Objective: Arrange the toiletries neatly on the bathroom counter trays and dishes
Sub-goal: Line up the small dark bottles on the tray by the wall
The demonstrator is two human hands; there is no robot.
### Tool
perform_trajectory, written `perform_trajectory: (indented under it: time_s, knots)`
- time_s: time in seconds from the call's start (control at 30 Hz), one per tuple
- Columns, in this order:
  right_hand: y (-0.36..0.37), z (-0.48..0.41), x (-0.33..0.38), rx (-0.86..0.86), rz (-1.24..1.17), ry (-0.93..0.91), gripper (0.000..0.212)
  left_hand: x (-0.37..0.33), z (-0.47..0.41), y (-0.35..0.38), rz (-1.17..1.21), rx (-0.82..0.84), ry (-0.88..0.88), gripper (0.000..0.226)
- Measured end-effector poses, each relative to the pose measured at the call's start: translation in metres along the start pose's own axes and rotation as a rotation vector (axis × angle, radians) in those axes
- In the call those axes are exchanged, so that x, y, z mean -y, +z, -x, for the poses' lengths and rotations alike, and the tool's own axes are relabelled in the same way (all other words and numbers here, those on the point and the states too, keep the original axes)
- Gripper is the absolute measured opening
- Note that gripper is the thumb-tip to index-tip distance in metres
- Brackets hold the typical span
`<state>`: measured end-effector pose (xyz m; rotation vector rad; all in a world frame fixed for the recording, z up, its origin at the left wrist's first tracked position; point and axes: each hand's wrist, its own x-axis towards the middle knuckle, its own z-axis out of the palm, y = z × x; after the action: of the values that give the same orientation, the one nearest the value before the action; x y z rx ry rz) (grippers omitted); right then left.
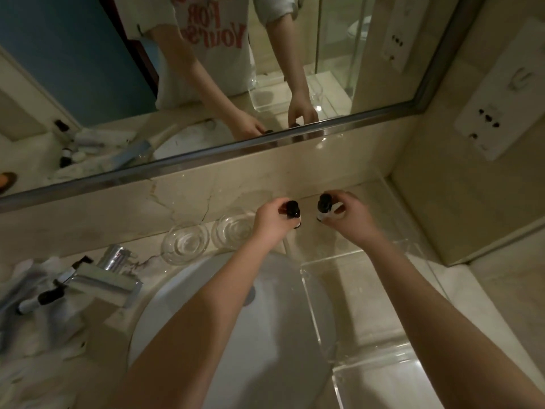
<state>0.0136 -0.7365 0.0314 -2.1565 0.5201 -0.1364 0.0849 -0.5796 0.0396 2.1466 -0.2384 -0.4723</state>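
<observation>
My left hand (269,222) grips a small white bottle with a black cap (292,209), held upright. My right hand (351,215) grips a second small black-capped bottle (324,203), also upright. Both bottles are near the back wall, over the far end of a clear acrylic tray (312,293) that lies on the counter to the right of the sink. Two clear glass dishes (185,242) (233,228) sit side by side just left of my left hand. More black-capped bottles (41,299) lie in a heap at the far left.
A white oval sink (188,314) fills the middle under my forearms. A chrome tap (110,276) stands at its left. Crumpled white packets and tubes (32,276) clutter the left counter. A mirror (206,69) runs along the back; a wall with sockets (483,125) closes the right side.
</observation>
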Motion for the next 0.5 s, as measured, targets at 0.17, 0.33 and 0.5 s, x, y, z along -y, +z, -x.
perform_trajectory:
  time_s: [0.17,0.33,0.5]
  knots:
    - [-0.028,0.003,0.01,0.037,0.026,-0.124,0.053,-0.007,0.001,-0.011,-0.169,-0.043,0.088,0.06]
    - [-0.037,-0.015,0.027,0.157,0.376,-0.291,0.037,-0.029,0.001,-0.012,-0.409,-0.038,0.116,0.037]
    - [-0.034,-0.016,0.038,0.155,0.466,-0.228,0.025,-0.043,0.004,-0.02,-0.498,0.095,0.223,0.024]
